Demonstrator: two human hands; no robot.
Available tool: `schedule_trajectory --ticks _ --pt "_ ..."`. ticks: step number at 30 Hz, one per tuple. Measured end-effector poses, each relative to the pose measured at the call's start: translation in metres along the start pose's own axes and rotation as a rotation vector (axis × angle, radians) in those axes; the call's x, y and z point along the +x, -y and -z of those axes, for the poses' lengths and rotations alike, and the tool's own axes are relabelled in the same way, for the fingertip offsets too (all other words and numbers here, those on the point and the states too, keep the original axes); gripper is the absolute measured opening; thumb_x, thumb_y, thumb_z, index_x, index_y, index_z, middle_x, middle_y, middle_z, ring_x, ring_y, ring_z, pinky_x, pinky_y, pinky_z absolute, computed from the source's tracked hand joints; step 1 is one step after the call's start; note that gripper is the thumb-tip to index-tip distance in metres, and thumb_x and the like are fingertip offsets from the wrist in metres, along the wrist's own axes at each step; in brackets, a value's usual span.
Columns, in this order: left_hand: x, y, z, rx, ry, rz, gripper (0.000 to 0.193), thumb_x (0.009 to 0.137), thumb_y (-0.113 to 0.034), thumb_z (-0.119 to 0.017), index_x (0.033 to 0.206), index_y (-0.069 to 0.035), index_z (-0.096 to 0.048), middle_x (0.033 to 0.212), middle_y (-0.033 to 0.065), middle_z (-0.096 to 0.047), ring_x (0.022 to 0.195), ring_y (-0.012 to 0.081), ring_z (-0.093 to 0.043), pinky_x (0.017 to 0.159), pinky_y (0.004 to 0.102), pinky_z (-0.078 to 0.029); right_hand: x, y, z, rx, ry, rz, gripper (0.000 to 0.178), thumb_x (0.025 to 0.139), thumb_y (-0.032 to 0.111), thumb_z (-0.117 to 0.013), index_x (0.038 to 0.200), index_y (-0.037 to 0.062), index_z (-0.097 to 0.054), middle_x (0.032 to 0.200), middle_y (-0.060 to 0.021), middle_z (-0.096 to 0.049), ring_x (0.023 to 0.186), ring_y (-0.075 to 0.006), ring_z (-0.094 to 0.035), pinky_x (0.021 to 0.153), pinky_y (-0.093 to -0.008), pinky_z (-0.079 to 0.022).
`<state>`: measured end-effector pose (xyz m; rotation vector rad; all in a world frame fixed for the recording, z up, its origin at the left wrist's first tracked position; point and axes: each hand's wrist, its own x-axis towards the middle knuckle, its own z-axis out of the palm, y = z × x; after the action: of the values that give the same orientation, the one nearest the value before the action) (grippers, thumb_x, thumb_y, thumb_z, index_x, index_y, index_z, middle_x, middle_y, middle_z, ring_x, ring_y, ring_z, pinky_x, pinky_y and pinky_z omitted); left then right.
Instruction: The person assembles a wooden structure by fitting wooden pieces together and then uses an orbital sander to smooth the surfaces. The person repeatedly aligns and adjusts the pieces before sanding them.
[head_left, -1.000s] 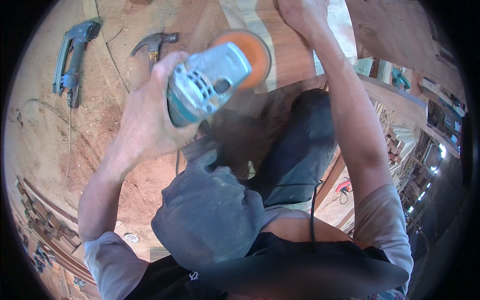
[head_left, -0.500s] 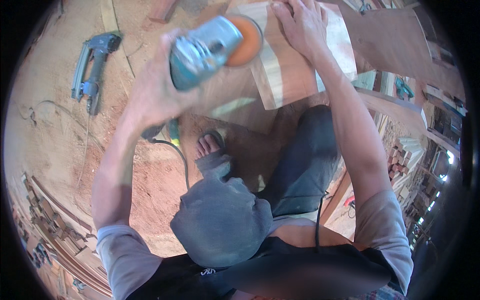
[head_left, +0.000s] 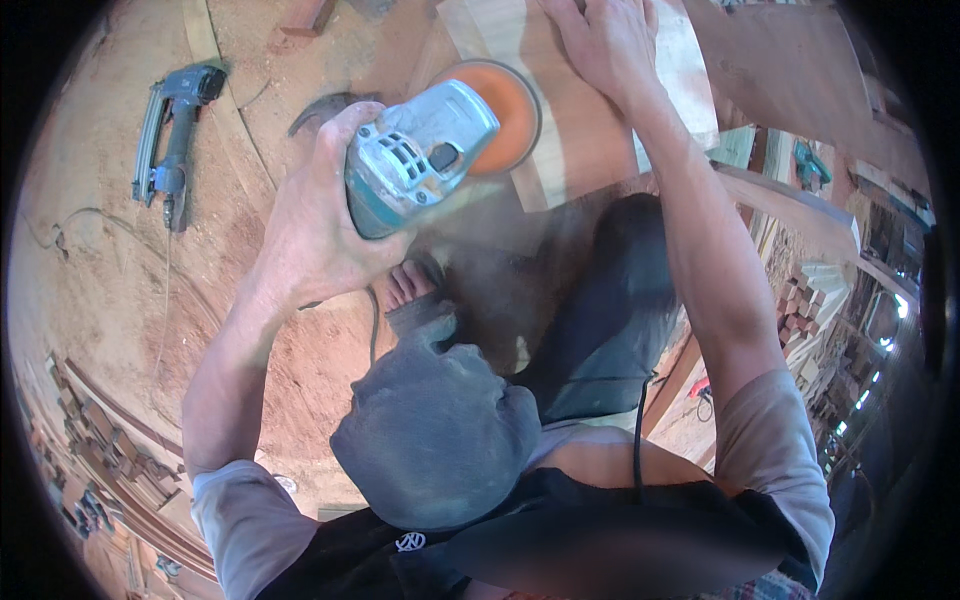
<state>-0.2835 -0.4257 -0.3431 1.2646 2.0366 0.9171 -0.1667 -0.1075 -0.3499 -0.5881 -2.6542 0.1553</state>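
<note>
My left hand (head_left: 325, 215) is wrapped round an angle grinder (head_left: 410, 150) with a silver head and a teal body. Its round orange sanding disc (head_left: 505, 120) overlaps the left edge of a pale and reddish wooden board (head_left: 590, 140); whether the disc presses on the wood, I cannot tell. My right hand (head_left: 605, 45) lies on the far part of that board with fingers stretched out, their tips partly cut off by the picture's upper edge. Below the disc the air looks hazy, as with dust.
A nail gun (head_left: 180, 135) with a hose lies on the dusty floor at left. Behind my left hand is a dark curved object (head_left: 325, 112). Wood offcuts (head_left: 110, 440) lie at lower left, more wood pieces (head_left: 805, 305) at right. My foot (head_left: 410, 283) is close below the grinder.
The grinder in my left hand has come nearer to me and slightly right, its disc moving down along the board's left edge. My right hand stays on the board.
</note>
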Motion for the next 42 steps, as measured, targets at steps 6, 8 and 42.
schedule_trajectory --ticks 6,8,42 --pt "-0.031 -0.026 -0.015 0.02 0.248 0.099 0.103 0.071 -0.028 -0.097 0.154 -0.006 -0.039 0.13 0.0271 -0.068 0.114 0.0428 -0.074 0.098 0.0491 -0.059 -0.003 0.001 -0.002 0.014 -0.026 -0.011 0.029 0.103 0.035 -0.062 0.113 0.0096 -0.072 0.12 -0.0154 -0.067 0.121 -0.0362 -0.06 0.106 -0.0522 -0.038" --pt "-0.039 -0.032 -0.017 0.073 0.34 0.048 0.101 0.069 -0.029 -0.098 0.151 -0.006 -0.044 0.127 0.0251 -0.07 0.108 0.0434 -0.075 0.095 0.0483 -0.06 -0.004 0.001 -0.004 -0.035 -0.032 -0.032 0.029 0.103 0.035 -0.062 0.113 0.0101 -0.073 0.121 -0.0149 -0.067 0.122 -0.0362 -0.06 0.107 -0.0533 -0.038" --pt "-0.005 -0.014 -0.009 0.121 -0.007 -0.032 0.098 0.077 -0.018 -0.086 0.16 -0.013 -0.035 0.136 0.0249 -0.066 0.123 0.0399 -0.071 0.105 0.0485 -0.056 -0.004 -0.001 -0.005 -0.003 0.005 -0.069 0.032 0.104 0.038 -0.059 0.116 0.0126 -0.074 0.125 -0.0122 -0.067 0.126 -0.0323 -0.06 0.109 -0.0536 -0.036"
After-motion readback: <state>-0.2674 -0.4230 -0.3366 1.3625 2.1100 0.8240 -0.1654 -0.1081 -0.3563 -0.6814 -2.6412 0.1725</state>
